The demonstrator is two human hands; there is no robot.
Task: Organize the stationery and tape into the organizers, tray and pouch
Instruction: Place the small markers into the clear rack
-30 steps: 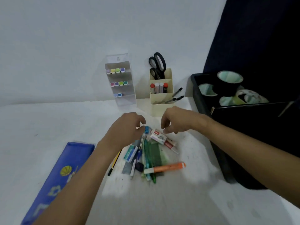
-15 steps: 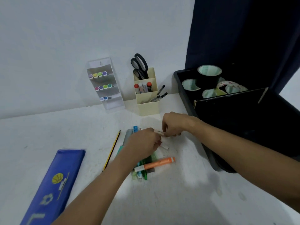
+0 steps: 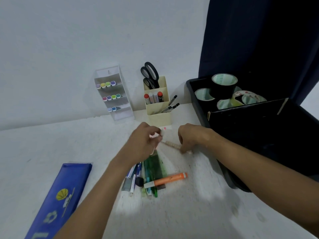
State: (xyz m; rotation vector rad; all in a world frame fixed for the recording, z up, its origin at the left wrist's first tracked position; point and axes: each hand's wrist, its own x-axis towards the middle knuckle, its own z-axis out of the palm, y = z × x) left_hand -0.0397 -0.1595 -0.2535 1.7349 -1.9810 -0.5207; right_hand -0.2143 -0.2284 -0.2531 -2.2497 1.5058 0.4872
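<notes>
Now the left hand (image 3: 145,141) pinches a small blurry thing and the right hand (image 3: 190,138) pinches a thin pen (image 3: 172,145) on the table (image 3: 51,144), just beyond the near pile of pens (image 3: 148,176), likely to carry them to the far cream organizer (image 3: 158,107).

A: What does the person wear on the arms?

B: Nothing that shows. Both forearms are bare from the near edge of the view up to the wrists, with no sleeve or cuff in sight.

A: Any watch, ring or band?

B: None can be made out on the left hand (image 3: 144,142) or the right hand (image 3: 191,137), though both are a little blurred.
</notes>
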